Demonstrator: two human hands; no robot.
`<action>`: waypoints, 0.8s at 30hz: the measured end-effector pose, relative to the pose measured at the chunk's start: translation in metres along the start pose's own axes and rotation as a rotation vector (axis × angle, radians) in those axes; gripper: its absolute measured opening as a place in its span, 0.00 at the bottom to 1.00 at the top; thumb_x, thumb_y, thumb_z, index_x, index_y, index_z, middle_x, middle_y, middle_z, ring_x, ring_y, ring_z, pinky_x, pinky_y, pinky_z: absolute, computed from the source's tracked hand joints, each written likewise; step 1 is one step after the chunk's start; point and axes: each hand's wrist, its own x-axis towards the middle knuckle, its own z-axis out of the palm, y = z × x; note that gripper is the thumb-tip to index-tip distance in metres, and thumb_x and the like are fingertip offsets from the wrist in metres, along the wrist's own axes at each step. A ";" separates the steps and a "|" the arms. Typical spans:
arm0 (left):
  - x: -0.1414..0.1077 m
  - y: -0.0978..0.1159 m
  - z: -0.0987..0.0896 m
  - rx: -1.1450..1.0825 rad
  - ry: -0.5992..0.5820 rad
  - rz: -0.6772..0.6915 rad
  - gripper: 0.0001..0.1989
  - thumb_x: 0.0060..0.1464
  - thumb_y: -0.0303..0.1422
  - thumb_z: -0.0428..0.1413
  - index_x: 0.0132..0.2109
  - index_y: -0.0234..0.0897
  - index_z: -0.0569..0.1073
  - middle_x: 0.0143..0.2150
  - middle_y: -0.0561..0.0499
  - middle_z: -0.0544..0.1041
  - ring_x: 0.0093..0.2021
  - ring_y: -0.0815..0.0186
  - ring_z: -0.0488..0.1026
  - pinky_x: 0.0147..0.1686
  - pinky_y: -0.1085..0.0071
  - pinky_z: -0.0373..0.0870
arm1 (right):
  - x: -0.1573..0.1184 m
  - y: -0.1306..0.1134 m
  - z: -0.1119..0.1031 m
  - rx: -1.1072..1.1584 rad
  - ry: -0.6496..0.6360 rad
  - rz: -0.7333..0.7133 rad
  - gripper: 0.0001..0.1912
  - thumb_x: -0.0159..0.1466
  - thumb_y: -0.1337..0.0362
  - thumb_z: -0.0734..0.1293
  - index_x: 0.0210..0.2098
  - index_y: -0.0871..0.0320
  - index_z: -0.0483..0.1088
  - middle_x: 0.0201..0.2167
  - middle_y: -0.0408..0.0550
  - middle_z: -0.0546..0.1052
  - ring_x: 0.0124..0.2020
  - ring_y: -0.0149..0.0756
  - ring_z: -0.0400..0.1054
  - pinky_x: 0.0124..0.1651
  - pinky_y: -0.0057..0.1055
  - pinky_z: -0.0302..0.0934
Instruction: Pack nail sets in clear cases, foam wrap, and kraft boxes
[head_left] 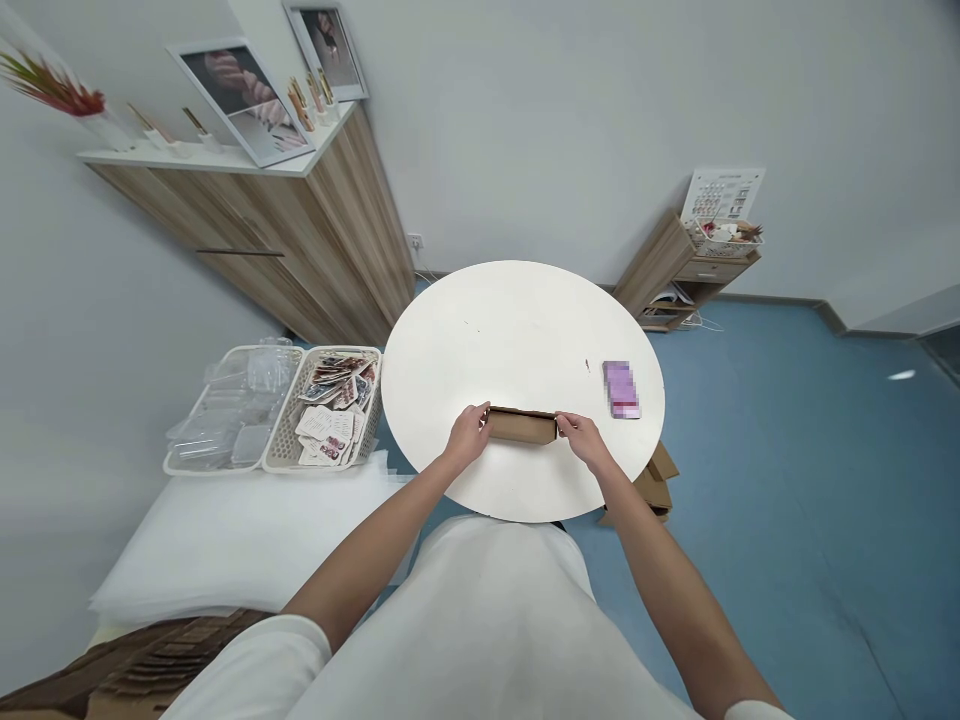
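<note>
Left hand (469,436) pinches left end of cardboard box (523,427), near side of bench (517,320); right hand (580,438) pinches right end. Looks like folding step; next move probably needs even pressure both ends.

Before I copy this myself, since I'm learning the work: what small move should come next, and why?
Perhaps press in the far edge of the box: a dark line there suggests a gap, and the left hand and right hand hold opposite ends.
</note>
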 end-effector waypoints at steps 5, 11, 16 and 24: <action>0.001 -0.001 -0.001 -0.045 0.005 0.005 0.20 0.49 0.29 0.48 0.52 0.38 0.64 0.38 0.49 0.70 0.38 0.64 0.67 0.40 0.67 0.65 | 0.000 -0.001 0.001 0.027 0.017 -0.001 0.22 0.54 0.49 0.59 0.41 0.54 0.71 0.35 0.46 0.74 0.32 0.37 0.67 0.41 0.37 0.59; 0.000 0.000 -0.006 -0.115 -0.014 -0.024 0.21 0.49 0.37 0.50 0.51 0.39 0.65 0.38 0.49 0.69 0.38 0.64 0.67 0.39 0.68 0.65 | -0.002 -0.002 0.001 0.062 0.030 0.019 0.22 0.52 0.48 0.61 0.41 0.53 0.70 0.42 0.47 0.72 0.35 0.38 0.67 0.42 0.37 0.58; 0.000 -0.001 -0.009 -0.275 -0.002 -0.150 0.19 0.54 0.43 0.43 0.44 0.39 0.71 0.43 0.48 0.70 0.41 0.66 0.67 0.43 0.69 0.63 | -0.005 0.000 0.004 0.148 0.027 0.038 0.22 0.53 0.48 0.60 0.39 0.54 0.70 0.43 0.48 0.71 0.39 0.38 0.66 0.42 0.36 0.58; -0.007 -0.013 -0.005 -0.440 -0.105 -0.366 0.22 0.48 0.39 0.51 0.52 0.39 0.63 0.47 0.45 0.68 0.39 0.67 0.68 0.33 0.74 0.65 | -0.013 0.021 0.014 0.220 -0.003 0.137 0.27 0.51 0.52 0.63 0.49 0.53 0.61 0.46 0.49 0.66 0.38 0.35 0.68 0.38 0.32 0.60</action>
